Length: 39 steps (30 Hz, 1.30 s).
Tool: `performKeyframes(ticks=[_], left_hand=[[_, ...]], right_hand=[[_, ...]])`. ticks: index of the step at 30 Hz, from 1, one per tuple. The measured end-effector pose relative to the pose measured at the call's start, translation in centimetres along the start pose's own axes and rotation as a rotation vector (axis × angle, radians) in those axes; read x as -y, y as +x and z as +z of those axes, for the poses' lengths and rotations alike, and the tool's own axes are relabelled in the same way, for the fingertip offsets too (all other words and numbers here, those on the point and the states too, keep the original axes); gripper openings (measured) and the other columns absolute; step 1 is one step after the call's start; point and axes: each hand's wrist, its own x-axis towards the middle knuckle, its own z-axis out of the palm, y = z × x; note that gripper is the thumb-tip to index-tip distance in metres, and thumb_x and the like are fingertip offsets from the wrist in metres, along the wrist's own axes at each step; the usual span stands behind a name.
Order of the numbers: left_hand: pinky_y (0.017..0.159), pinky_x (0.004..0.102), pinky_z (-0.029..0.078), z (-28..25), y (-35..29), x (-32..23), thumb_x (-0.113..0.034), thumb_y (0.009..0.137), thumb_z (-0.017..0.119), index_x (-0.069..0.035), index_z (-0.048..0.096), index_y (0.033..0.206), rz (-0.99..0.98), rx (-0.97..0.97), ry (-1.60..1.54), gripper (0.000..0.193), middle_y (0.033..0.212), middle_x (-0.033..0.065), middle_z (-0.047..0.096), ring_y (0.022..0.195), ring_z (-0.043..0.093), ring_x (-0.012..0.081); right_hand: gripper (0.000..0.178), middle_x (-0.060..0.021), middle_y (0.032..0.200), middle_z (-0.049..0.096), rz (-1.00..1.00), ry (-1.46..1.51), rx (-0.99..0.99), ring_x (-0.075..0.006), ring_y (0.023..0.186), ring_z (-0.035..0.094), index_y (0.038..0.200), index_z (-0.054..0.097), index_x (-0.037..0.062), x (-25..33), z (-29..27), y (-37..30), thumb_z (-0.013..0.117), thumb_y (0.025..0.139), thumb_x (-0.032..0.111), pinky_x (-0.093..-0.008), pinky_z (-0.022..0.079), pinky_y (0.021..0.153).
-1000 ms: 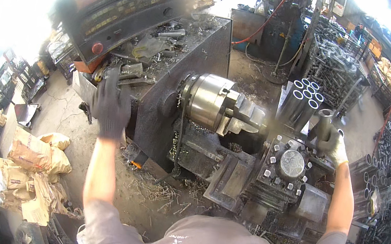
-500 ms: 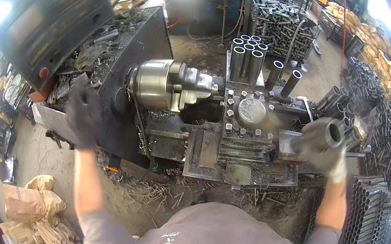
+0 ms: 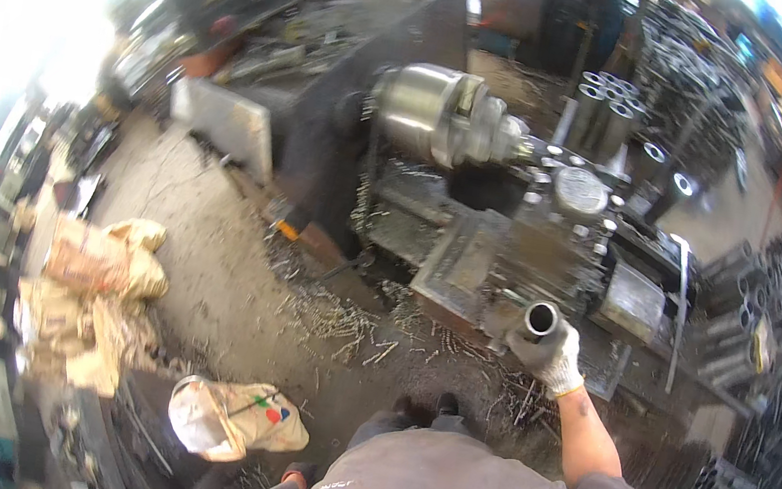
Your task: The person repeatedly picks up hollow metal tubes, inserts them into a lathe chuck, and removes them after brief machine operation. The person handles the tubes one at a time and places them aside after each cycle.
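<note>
My right hand (image 3: 551, 358), in a white glove with dark, dirty fingers, is wrapped round a short metal tube (image 3: 540, 320). The tube's open end points up, and it is held in front of the lathe's carriage (image 3: 457, 265). Close to my left side hangs my left arm (image 3: 296, 483), and its fingers cannot be made out. Beyond the carriage is the shiny lathe chuck (image 3: 422, 107) with stepped jaws. The tool post (image 3: 582, 192), round-topped and ringed with bolts, sits to the chuck's right.
Several upright tubes (image 3: 619, 112) are grouped behind the tool post, with more tubes (image 3: 731, 321) lying to the right. Metal shavings (image 3: 338, 328) litter the floor. A cloth-like bag (image 3: 238, 419) and paper sacks (image 3: 95, 261) are at lower left. A flat metal plate (image 3: 224, 126) juts out left.
The view has swung left. My right hand has brought the tube from the lathe's right end to near the carriage front. My left arm has dropped from the machine's left to my side.
</note>
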Motion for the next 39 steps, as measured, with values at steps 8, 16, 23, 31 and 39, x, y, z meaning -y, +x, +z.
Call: performKeyframes(ticks=[8, 16, 23, 31, 39], left_hand=[[0.103, 0.0437, 0.054, 8.5, -8.3, -0.8, -0.045, 0.095, 0.065, -0.011, 0.077, 0.123, -0.137, -0.255, -0.785, 0.045, 0.126, 0.0193, 0.075, 0.122, 0.071, 0.0354], [0.105, 0.0431, 0.052, 14.4, -18.7, 2.2, -0.046, 0.094, 0.067, -0.008, 0.076, 0.124, -0.521, -0.510, -1.470, 0.050, 0.131, 0.0178, 0.074, 0.123, 0.070, 0.0356], [0.084, 0.0459, 0.057, 36.9, -28.6, -0.6, -0.037, 0.096, 0.064, -0.004, 0.076, 0.118, -1.082, -0.403, -1.284, 0.042, 0.122, 0.0165, 0.076, 0.100, 0.074, 0.0337], [0.085, 0.0440, 0.054, 41.9, -30.8, -23.2, -0.037, 0.102, 0.059, -0.004, 0.070, 0.129, -2.066, -1.179, -2.797, 0.045, 0.127, 0.0157, 0.072, 0.104, 0.070, 0.0314], [0.107, 0.0429, 0.050, 32.4, -35.1, -25.9, -0.041, 0.109, 0.054, 0.001, 0.058, 0.147, -3.267, -0.631, -1.453, 0.057, 0.148, 0.0224, 0.062, 0.127, 0.064, 0.0366]], right_hand=[[0.027, -0.0096, 0.076, 0.072, -0.129, 0.231, 0.457, -0.0222, 0.069, 0.073, 0.094, 0.072, 0.0073, 10.1, 6.7, -3.9, 0.084, 0.076, 0.023, -0.0369, 0.058, 0.067], [0.056, -0.0187, 0.100, 0.077, -0.663, 0.236, 1.214, -0.0373, 0.094, 0.076, 0.119, 0.071, 0.0079, 29.8, 22.9, -17.5, 0.089, 0.075, 0.037, -0.0435, 0.060, 0.084], [0.052, -0.0189, 0.098, 0.076, -1.287, 0.228, 1.672, -0.0380, 0.090, 0.075, 0.115, 0.070, 0.0091, 44.9, 28.4, -31.6, 0.088, 0.078, 0.040, -0.0456, 0.059, 0.081], [0.054, -0.0162, 0.103, 0.077, -1.633, 0.613, 1.945, -0.0341, 0.097, 0.076, 0.118, 0.069, 0.0067, 57.2, 31.6, -46.8, 0.090, 0.076, 0.033, -0.0447, 0.060, 0.086], [0.057, -0.0172, 0.101, 0.077, -1.722, 0.766, 2.005, -0.0396, 0.093, 0.076, 0.122, 0.069, 0.0135, 64.7, 39.1, -60.5, 0.090, 0.073, 0.036, -0.0470, 0.061, 0.079]])
